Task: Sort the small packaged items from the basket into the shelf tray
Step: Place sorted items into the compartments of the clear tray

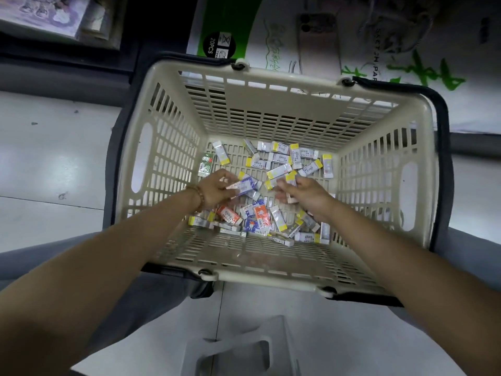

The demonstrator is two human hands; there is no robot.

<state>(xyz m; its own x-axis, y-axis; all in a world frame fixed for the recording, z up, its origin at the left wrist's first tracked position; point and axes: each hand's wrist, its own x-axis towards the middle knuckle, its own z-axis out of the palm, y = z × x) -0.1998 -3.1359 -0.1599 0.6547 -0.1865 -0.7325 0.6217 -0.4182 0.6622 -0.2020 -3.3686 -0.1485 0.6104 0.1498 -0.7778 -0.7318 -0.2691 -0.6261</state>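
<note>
Small packaged items lie scattered over bottom of beige basket, mostly white w/ yellow ends, some orange & blue, one green packet by left wall. Both hands are inside basket. Left hand, beaded bracelet on wrist, grips blue-and-white packets. Right hand is curled round a yellow-ended packet plus another. Tiled floor shows around basket.

Counted: one beige basket; two hands, left hand and right hand; two orange packets; one green packet; about three blue packets. Yellow-ended white packets numbered over twenty; overlap prevented an exact count.
</note>
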